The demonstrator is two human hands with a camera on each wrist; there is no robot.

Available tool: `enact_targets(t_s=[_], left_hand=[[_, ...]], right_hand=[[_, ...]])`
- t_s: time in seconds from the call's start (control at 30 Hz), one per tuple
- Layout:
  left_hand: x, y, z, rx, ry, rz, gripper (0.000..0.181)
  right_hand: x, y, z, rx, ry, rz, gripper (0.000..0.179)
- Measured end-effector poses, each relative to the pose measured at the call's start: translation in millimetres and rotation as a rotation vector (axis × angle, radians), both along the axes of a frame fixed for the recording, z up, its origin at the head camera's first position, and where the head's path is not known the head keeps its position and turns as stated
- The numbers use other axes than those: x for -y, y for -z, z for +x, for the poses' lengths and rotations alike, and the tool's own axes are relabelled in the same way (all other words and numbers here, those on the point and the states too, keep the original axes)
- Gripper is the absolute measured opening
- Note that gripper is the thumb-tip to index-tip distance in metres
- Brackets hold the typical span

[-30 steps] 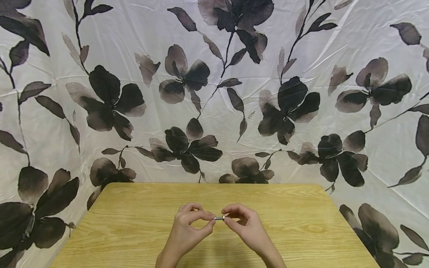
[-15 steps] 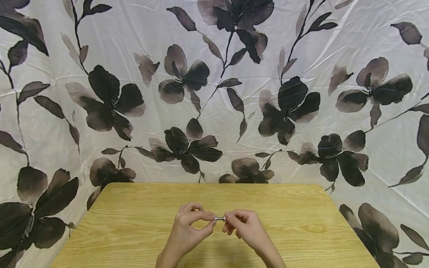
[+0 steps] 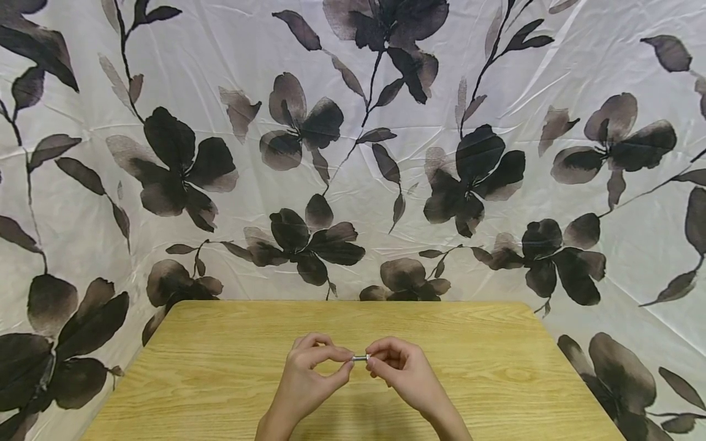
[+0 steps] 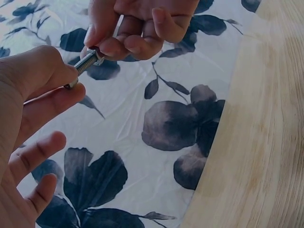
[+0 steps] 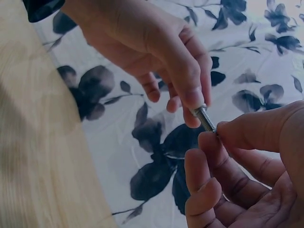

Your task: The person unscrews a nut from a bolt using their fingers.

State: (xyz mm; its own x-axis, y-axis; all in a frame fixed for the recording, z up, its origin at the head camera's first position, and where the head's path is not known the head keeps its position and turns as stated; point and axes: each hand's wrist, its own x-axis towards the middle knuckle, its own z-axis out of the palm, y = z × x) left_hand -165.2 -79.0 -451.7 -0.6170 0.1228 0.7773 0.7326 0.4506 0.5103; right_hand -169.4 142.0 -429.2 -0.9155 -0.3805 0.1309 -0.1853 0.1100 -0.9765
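A small silver bolt lies level between the two hands, above the table. My left hand pinches its head end between thumb and index finger, and its other fingers are spread in the left wrist view. At the opposite end, my right hand holds the nut at its thumb and fingertips. The bare thread shows between the hands in the right wrist view, while the right fingers mostly hide the nut there.
A light wood-grain table lies below the hands. Behind it and at both sides hangs a white cloth printed with dark flowers. A dark band shows at the left wrist in the right wrist view.
My right thumb and fingers have rolled over the nut and back again, the thumb rising and then dropping. My left hand stays almost still, holding the bolt.
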Motion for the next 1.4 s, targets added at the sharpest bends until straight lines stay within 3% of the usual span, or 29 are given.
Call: enact_targets(t_s=[0.17, 0.43, 0.77, 1.4], left_hand=[[0.4, -1.7, 1.6, 0.041, -0.009, -0.001, 0.021], [-0.3, -0.2, -1.5, -0.067, 0.073, 0.035, 0.03], [1.0, 0.0, -0.8, -0.052, 0.08, 0.039, 0.026], [1.5, -1.1, 2.9, 0.031, 0.03, 0.047, 0.028]], right_hand=[[1.0, -0.8, -0.8, 0.045, 0.029, 0.009, 0.029], [0.8, -3.5, 0.8, 0.13, -0.015, -0.018, 0.043], [-3.9, -1.3, 0.1, -0.034, -0.061, -0.015, 0.023], [-3.0, 3.2, 0.2, -0.168, -0.034, -0.042, 0.019]])
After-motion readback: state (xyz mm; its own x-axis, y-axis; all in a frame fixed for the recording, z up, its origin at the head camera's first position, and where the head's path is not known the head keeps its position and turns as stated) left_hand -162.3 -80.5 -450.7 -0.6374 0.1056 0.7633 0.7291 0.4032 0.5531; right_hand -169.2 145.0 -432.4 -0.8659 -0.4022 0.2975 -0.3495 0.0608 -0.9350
